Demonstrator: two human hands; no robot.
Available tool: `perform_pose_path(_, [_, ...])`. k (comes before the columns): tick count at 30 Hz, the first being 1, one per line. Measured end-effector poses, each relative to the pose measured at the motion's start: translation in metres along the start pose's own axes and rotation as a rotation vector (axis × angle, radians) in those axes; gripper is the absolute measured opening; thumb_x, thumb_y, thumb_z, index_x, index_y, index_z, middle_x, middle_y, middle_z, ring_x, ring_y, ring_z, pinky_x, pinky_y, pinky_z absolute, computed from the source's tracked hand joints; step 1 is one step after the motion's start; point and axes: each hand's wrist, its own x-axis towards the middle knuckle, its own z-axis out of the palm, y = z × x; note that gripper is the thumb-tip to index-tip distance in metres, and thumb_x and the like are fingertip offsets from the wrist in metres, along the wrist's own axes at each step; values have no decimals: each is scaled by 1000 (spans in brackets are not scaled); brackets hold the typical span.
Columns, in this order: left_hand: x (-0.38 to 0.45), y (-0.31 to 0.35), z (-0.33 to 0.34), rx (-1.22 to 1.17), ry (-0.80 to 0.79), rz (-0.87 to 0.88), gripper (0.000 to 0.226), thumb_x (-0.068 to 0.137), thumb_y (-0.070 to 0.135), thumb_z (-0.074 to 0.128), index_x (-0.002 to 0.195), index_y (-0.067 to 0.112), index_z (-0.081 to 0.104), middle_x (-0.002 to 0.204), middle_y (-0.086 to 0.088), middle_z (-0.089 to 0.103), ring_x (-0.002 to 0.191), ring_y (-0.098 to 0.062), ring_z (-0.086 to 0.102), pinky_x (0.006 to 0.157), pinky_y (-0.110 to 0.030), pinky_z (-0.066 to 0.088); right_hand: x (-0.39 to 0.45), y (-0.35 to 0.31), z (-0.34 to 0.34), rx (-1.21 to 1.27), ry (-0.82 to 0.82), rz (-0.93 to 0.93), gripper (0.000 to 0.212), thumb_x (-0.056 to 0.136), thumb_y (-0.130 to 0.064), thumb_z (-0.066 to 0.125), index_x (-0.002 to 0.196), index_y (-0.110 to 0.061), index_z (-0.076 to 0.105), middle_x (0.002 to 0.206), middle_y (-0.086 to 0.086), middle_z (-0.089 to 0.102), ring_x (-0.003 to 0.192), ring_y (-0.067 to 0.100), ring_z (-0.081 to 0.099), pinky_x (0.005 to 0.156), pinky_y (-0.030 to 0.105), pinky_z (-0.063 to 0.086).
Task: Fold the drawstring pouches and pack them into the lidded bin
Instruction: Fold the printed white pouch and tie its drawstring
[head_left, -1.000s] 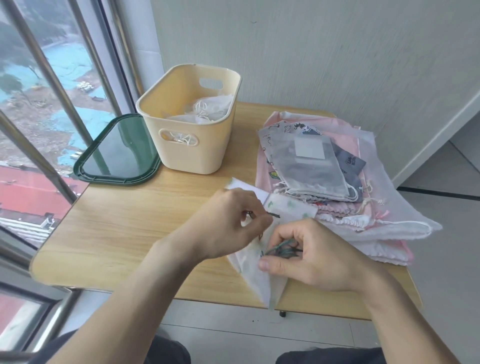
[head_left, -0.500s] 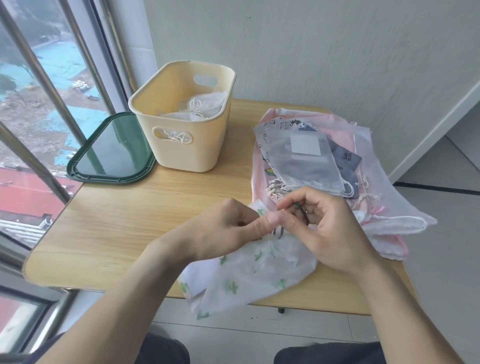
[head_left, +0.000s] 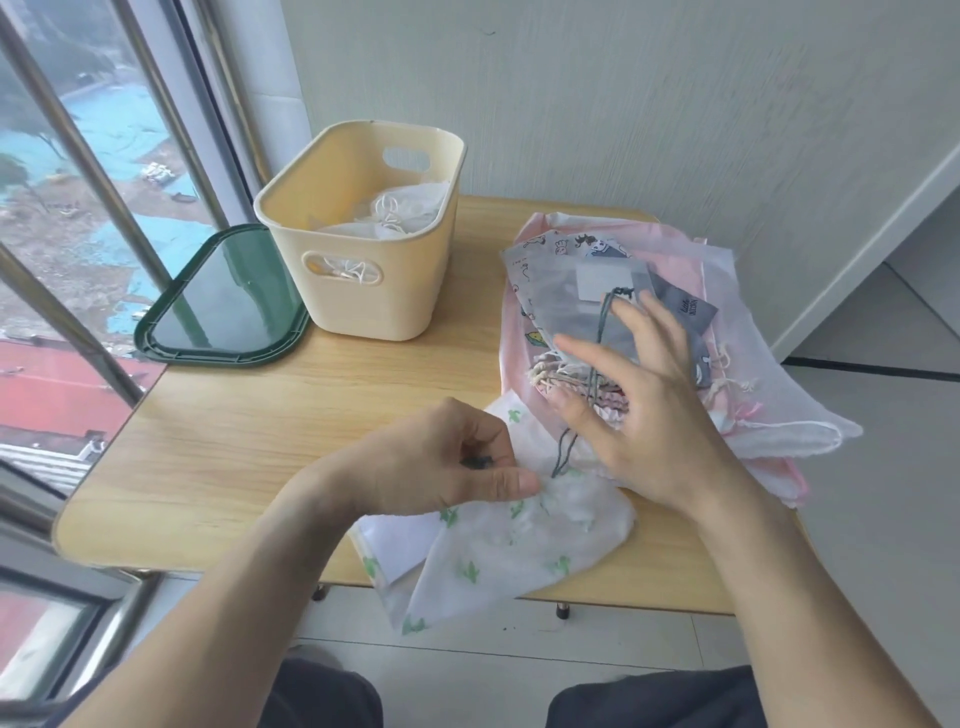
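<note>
A white drawstring pouch with green cactus prints (head_left: 519, 551) lies crumpled at the table's front edge, partly hanging over it. My left hand (head_left: 431, 462) pinches its gathered mouth, with a small dark piece between the fingertips. My right hand (head_left: 639, 405) is raised with straight, spread fingers, and the pouch's dark green cord (head_left: 597, 353) runs taut from the mouth up over a fingertip. The cream bin (head_left: 374, 306) stands at the back left, lid off, with white pouches inside. A pile of unfolded pouches (head_left: 691, 249), pink, grey and white, lies at the right.
The dark green lid (head_left: 223, 306) lies flat left of the bin, at the table's edge by the window bars. The wooden table (head_left: 260, 426) is small and stands against the wall. The pile overhangs its right edge. My knees are below the front edge.
My right hand has opened and moved up and right, drawing the green cord out taut. The left hand stays on the pouch's mouth. The pouch, earlier folded narrow, now lies spread and crumpled.
</note>
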Motion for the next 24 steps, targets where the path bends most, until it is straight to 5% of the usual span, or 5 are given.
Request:
perform_pose_path(5, [3,-4,0,-1,69,15,36,77,47,77,70,14,65,58,10,46,55,-10,37,55,-21,31,-15,-20,-8,166,-11,-26,43,91,-57,56,121,-27,59,107,-11,42,101,5,52,89,26,46])
perform_pose_path(10, [3,-8,-7,60,198,-16,34,69,60,76,79,28,74,94,12,65,78,-7,62,67,-27,49,-22,-19,-5,184,-202,46,62,79,-58,72,134,-37,52,119,-15,40,117,-3,48,98,21,43])
perform_pose_path(18, [-3,-12,-28,237,762,-168,20,92,33,65,111,32,70,128,9,56,121,-10,48,100,-29,36,-21,-14,-2,129,-206,40,51,66,-51,85,106,-33,60,106,-17,42,109,-3,46,90,5,35])
perform_pose_path(21, [-8,2,-21,327,973,-80,10,90,26,65,99,24,68,110,6,61,99,-12,58,83,-18,37,-21,-14,-2,99,-185,32,45,63,-50,87,89,-31,55,91,-21,46,93,-4,48,78,8,36])
perform_pose_path(24, [-12,17,-5,305,631,-150,32,91,50,56,78,22,66,73,9,65,69,-9,60,60,-24,45,-20,-15,-2,84,-199,66,43,65,-54,86,78,-31,52,76,-17,52,78,5,52,65,17,37])
